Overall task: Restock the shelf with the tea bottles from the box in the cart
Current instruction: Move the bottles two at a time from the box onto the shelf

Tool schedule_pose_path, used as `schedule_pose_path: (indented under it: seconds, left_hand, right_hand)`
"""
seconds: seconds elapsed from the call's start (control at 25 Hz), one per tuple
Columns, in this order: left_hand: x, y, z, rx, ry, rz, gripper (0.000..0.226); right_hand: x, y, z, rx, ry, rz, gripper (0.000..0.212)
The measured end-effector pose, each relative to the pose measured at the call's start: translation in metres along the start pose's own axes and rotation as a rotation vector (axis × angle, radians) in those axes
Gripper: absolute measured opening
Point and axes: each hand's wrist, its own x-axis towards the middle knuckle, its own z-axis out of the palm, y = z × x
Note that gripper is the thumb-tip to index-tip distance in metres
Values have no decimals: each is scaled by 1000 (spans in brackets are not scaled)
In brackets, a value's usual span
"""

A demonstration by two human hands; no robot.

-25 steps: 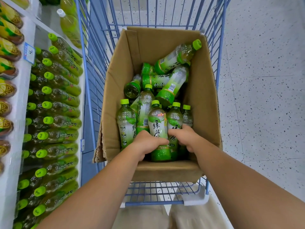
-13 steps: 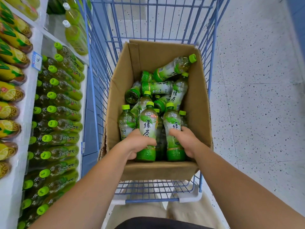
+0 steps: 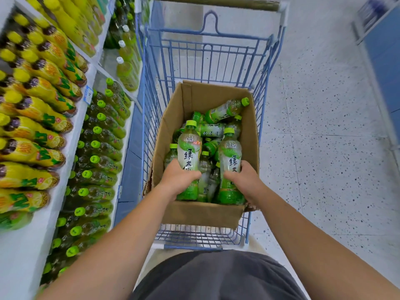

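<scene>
An open cardboard box [image 3: 201, 215] sits in a blue wire cart [image 3: 207, 53] and holds several green-capped tea bottles, some upright, some lying flat at the back. My left hand [image 3: 177, 180] grips an upright tea bottle [image 3: 189, 148] around its lower half. My right hand [image 3: 246, 180] grips a second upright tea bottle [image 3: 229, 152] the same way. Both bottles stand raised above the others, over the near end of the box. To the left, the shelf's lower tier [image 3: 121, 135] carries rows of the same green-capped bottles [image 3: 101, 146].
The upper shelf tier [image 3: 65, 169] on the left is packed with yellow-labelled bottles [image 3: 41, 124]. Larger pale bottles [image 3: 126, 72] stand further along. Speckled white floor [image 3: 324, 148] spreads right of the cart. A blue fixture [image 3: 385, 50] stands at the far right.
Both hands have closed on a bottle each and lifted them up out of the pile. The view has tipped back, showing more of the cart and shelf.
</scene>
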Motion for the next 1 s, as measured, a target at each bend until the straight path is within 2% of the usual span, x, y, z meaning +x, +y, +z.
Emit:
schedule_pose_path:
  seconds: [0.16, 0.28, 0.4, 0.52, 0.72, 0.84, 1.0]
  left_hand:
    - [-37, 8, 3, -85, 113, 79, 25]
    - [-70, 8, 10, -143, 219, 113, 34]
    - [-104, 0, 16, -230, 346, 130, 31]
    - [-144, -14, 15, -310, 454, 121, 33]
    - [-213, -66, -4, -519, 710, 126, 33]
    - [-252, -107, -21, -585, 828, 79, 39]
    - [-308, -166, -41, -618, 960, 39, 39]
  right_hand:
    - [-27, -19, -15, -96, -60, -150, 37]
    - [-46, -32, -28, -185, -113, -249, 33]
    - [-66, -44, -34, -238, -203, -344, 28]
    - [-92, -55, -28, -346, -309, -425, 37]
    - [-146, -64, 27, -464, -425, -561, 35]
    - [-184, -60, 68, -529, -499, -624, 38]
    - [-235, -43, 124, -625, -600, -706, 30]
